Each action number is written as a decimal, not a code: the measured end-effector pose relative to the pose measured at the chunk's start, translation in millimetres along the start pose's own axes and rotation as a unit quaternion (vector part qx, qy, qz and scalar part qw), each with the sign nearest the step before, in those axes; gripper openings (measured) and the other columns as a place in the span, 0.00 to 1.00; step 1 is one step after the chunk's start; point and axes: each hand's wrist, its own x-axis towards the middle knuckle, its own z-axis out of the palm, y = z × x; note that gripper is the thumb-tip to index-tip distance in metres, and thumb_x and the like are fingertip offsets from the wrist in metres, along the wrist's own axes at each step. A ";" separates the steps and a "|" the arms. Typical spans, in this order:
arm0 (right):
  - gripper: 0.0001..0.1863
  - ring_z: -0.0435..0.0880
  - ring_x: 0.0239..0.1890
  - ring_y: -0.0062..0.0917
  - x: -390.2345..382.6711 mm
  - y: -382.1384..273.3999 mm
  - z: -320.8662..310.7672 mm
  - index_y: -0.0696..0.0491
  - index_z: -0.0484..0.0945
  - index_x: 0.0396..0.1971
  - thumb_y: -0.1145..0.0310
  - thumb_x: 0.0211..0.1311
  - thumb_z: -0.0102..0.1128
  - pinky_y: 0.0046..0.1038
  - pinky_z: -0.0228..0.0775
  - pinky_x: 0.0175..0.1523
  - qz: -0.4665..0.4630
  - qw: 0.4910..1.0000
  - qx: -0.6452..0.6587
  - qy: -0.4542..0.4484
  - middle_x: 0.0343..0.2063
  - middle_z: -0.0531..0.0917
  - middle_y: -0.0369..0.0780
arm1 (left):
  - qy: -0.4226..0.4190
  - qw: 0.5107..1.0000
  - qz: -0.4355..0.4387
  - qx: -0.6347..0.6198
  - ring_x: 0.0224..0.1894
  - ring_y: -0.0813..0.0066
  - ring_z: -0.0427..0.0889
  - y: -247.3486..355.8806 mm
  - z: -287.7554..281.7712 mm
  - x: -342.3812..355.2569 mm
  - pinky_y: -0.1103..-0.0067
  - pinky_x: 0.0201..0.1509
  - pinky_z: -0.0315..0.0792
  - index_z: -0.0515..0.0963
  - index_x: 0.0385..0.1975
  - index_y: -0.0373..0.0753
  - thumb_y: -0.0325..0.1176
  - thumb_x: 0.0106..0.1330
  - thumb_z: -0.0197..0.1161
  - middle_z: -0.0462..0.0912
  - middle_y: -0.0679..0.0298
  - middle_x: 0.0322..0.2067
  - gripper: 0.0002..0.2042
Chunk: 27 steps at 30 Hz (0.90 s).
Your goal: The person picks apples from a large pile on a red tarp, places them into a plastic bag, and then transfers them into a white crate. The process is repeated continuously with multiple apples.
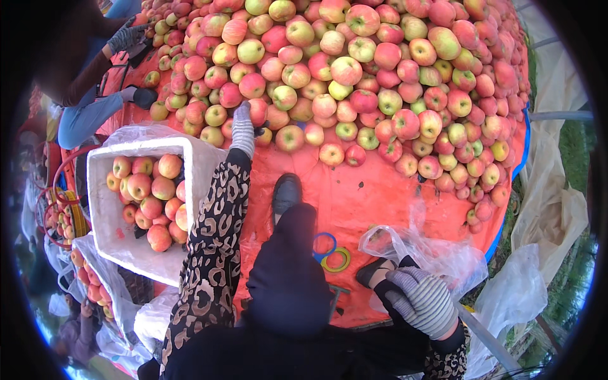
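My left hand (242, 133), in a grey striped glove, reaches into the pile of red and yellow-green apples (345, 69), its fingers on a red apple (258, 109) at the pile's near edge. My right hand (423, 297), also gloved, rests low at the right over my dark-clad leg, fingers loosely bent, with no object visible in them. Beside my left forearm, a white foam crate (101, 196) holds several blushed apples (151, 206). Blue (323, 234) and yellow (335, 269) rings lie near my shoe (286, 193).
An orange tarpaulin (373, 196) underlies the pile. Crumpled clear plastic (424, 250) lies at the right beside metal poles (557, 115). A co-worker's gloved hand (123, 39) and leg (92, 120) are at upper left. More apples in bags (95, 291) are at lower left.
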 end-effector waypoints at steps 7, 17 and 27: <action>0.19 0.78 0.43 0.26 4.2 8.2 21.9 0.59 0.66 0.53 0.71 0.63 0.53 0.27 0.72 0.45 0.112 0.872 0.471 0.071 0.42 0.76 0.42 | -0.327 0.936 -0.062 -0.111 0.23 0.67 0.78 2.6 55.5 -114.1 0.82 0.19 0.71 0.73 0.42 0.41 0.62 0.62 0.44 0.80 0.52 0.34 0.28; 0.35 0.78 0.47 0.36 17.0 34.3 65.1 0.51 0.65 0.56 0.58 0.48 0.71 0.31 0.76 0.35 0.146 0.601 0.775 0.129 0.49 0.74 0.43 | -0.429 0.893 0.102 0.095 0.54 0.76 0.69 19.9 99.4 -194.3 0.78 0.56 0.66 0.63 0.60 0.36 0.32 0.67 0.55 0.69 0.61 0.52 0.22; 0.38 0.76 0.39 0.33 22.7 12.6 69.4 0.49 0.67 0.51 0.55 0.37 0.76 0.31 0.72 0.41 0.193 0.605 0.764 0.110 0.44 0.71 0.38 | 0.215 0.896 0.077 0.381 0.41 0.52 0.78 -77.0 -19.0 8.5 0.69 0.43 0.76 0.64 0.53 0.29 0.49 0.48 0.71 0.74 0.44 0.47 0.38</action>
